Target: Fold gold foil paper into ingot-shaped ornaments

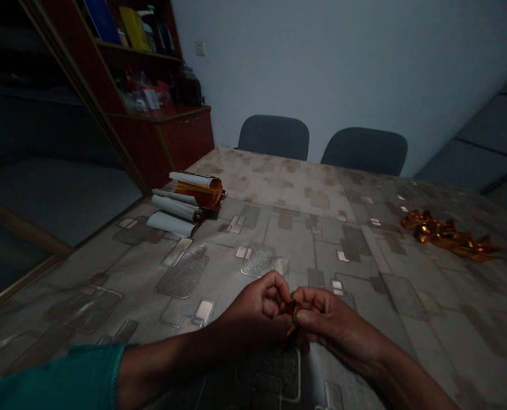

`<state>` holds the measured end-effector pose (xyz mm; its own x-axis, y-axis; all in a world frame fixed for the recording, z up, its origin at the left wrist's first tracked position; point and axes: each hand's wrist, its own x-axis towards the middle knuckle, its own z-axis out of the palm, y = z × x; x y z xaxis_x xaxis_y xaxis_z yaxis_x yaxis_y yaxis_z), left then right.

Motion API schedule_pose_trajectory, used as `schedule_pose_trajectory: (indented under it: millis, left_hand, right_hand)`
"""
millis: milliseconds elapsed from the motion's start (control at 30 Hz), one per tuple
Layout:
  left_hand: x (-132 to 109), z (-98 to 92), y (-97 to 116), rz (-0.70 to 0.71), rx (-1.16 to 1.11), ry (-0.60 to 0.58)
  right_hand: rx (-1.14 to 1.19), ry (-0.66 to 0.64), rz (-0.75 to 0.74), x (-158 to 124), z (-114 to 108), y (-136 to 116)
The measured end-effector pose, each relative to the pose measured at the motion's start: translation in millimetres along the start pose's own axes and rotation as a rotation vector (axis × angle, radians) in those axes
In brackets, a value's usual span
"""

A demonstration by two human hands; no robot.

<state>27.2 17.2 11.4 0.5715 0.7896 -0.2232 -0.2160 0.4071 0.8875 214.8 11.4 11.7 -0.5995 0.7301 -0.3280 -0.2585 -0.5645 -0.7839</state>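
Close to the table's near side, my left hand and my right hand meet around a small piece of shiny gold foil paper. Fingers and thumbs of both hands pinch it, so much of its shape is hidden. To the right lies a row of folded gold foil pieces, bunched together on the table. Over on the left, a stack of foil sheets is curled over, with pale backs and gold faces showing.
A patterned cloth covers the table. Two grey chairs stand at its far side against the wall. A reddish wooden cabinet with shelves of household items rises at the back left. The room is dim.
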Motion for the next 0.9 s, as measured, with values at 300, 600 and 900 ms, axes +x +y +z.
schedule_pose_trajectory:
  millis: [300, 600, 900]
  left_hand:
    - [1.0, -2.6, 1.1, -0.008, -0.054, -0.030]
    - [1.7, -3.2, -2.2, 0.006, -0.005, -0.024]
    - [2.2, 1.5, 2.7, -0.022, 0.008, 0.041]
  right_hand:
    - [0.008, 0.003, -0.009, 0.9, -2.6, 0.2]
    - [-0.007, 0.006, 0.003, 0.6, -0.8, 0.1]
    - [0.031, -0.005, -0.004, 0.3, -3.8, 1.4]
